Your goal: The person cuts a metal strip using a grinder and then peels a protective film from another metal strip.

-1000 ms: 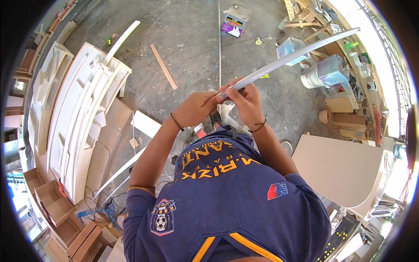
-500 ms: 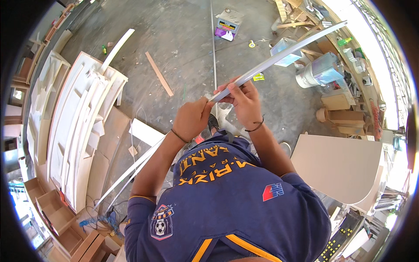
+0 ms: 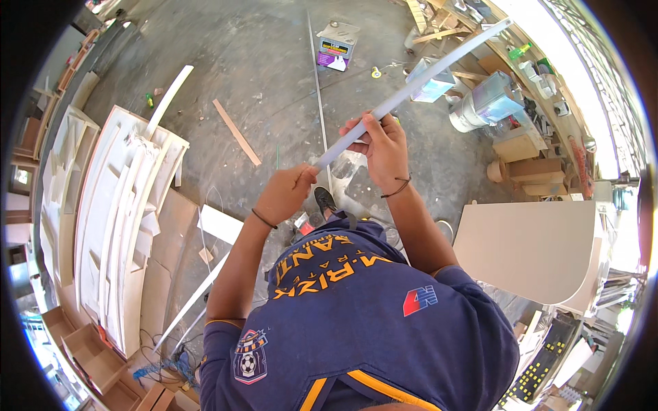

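Observation:
A long, narrow, pale grey-white strip slants from my hands up to the far right. My left hand is closed around its near end. Further along, my right hand pinches it between thumb and fingers. A stretch of the strip shows between the two hands, and its far end sticks out past the right hand. I cannot tell whether the strip is metal or plastic.
White panels lie stacked at the left. A wooden slat and a purple-labelled container are on the concrete floor. Buckets stand at the far right, near a beige board. A thin pale strip runs along the floor ahead.
My hands have moved apart along the strip, the left one sliding down and left. The strip has shifted left in view, along with the whole scene.

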Demonstrator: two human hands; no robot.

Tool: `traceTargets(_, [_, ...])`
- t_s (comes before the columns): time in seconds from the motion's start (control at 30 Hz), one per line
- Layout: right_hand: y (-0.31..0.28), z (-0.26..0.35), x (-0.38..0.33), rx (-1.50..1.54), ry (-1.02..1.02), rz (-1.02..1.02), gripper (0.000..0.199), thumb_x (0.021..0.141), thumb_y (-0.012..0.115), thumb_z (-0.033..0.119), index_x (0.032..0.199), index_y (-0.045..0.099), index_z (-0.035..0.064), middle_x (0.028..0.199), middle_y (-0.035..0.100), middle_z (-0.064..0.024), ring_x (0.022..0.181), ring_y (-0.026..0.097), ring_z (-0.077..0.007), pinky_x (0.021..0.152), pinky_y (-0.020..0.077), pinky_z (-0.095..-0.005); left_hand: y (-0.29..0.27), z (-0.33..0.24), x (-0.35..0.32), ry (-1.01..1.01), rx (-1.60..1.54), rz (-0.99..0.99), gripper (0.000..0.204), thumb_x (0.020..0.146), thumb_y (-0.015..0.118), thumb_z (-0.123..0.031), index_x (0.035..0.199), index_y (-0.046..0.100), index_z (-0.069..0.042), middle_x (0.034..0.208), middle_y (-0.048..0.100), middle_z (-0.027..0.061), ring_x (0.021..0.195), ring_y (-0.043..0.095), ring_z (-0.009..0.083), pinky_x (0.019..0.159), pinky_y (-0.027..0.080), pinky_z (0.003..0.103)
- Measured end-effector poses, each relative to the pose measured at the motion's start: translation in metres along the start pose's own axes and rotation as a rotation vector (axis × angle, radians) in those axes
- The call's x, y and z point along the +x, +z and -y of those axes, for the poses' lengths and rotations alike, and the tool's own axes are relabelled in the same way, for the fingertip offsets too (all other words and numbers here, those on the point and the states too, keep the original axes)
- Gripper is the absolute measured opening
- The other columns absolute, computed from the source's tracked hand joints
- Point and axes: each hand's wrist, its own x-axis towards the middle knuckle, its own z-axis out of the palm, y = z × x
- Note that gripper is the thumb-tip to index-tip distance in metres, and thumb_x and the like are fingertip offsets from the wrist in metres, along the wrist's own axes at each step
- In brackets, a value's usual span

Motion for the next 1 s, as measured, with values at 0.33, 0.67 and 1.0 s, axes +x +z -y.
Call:
traceTargets(0.33, [-0.02, 0.029, 0.05, -0.011, -0.086, -0.132, 0.022, 0.091, 0.055, 0.02, 0.107, 0.054, 0.0051, 0.092, 0.063, -0.0086, 0.082, 0.065, -0.0215, 0.062, 0.0543, -0.0338, -0.008, 0.031, -0.032, 0.175, 0.307, -0.189, 0.035, 0.091, 0.051, -0.032, 0.113, 0.052, -0.005, 0.087, 0.062, 0.0219, 0.082, 0.06, 0.0399, 0.067, 0.046, 0.043])
traceTargets(0.67, [0.031, -0.03, -0.019, -0.066, 0.253, 0.346, 0.029, 0.09, 0.055, 0.008, 0.115, 0.05, -0.0052, 0.098, 0.062, -0.0125, 0.088, 0.064, -0.0216, 0.074, 0.0565, -0.0337, -0.03, -0.02, -0.016, 0.006, 0.038, -0.115, 0.031, 0.086, 0.059, -0.022, 0.11, 0.059, -0.002, 0.078, 0.063, 0.0168, 0.068, 0.063, 0.0255, 0.063, 0.047, 0.032])
traceTargets(1.0, [0.024, -0.021, -0.02, -0.164, 0.063, 0.366, 0.021, 0.092, 0.049, 0.007, 0.111, 0.05, -0.0033, 0.102, 0.061, -0.0139, 0.088, 0.064, -0.022, 0.072, 0.0567, -0.0319, -0.026, -0.018, -0.008, 0.042, -0.046, -0.008, 0.031, 0.093, 0.051, -0.031, 0.094, 0.062, -0.002, 0.059, 0.052, 0.0013, 0.051, 0.048, 0.0074, 0.048, 0.038, 0.023])
